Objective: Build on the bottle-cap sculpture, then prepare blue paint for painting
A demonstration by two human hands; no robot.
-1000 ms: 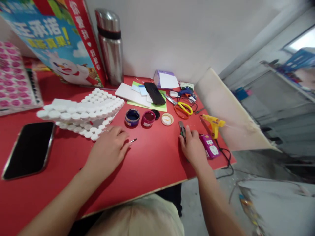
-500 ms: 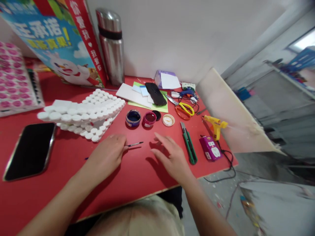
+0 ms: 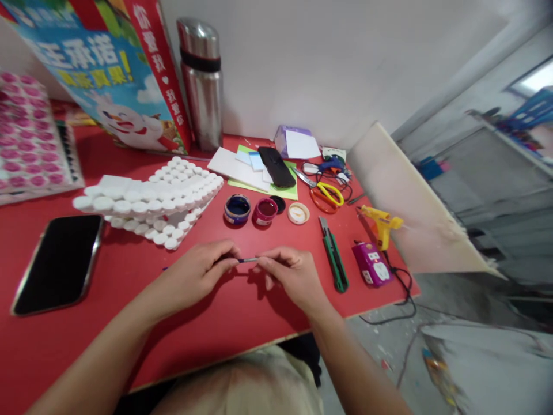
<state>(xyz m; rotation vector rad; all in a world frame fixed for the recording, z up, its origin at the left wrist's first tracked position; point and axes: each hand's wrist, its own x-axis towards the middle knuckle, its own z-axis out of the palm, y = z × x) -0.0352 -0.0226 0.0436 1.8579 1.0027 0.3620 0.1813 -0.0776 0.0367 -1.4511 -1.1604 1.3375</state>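
Observation:
A thin paintbrush (image 3: 247,260) is held level above the red table, its handle end showing to the left of my wrist. My left hand (image 3: 203,270) pinches it along the handle. Closed around the tip end is my right hand (image 3: 287,270), its fingertips hiding the bristles. Just beyond my hands stand two uncapped paint jars, a dark blue one (image 3: 237,209) and a dark red one (image 3: 265,212). A black lid (image 3: 278,203) and a white lid (image 3: 298,213) lie beside them.
Left of the jars is a structure of white discs (image 3: 168,196), with a large phone (image 3: 58,265) nearer me. A green utility knife (image 3: 334,256), scissors (image 3: 324,193), a yellow glue gun (image 3: 380,223) and a purple power adapter (image 3: 371,264) lie to the right. A steel flask (image 3: 201,86) stands behind.
My right hand has closed from an open pose and moved left onto the brush tip. My left hand has shifted slightly right with the brush.

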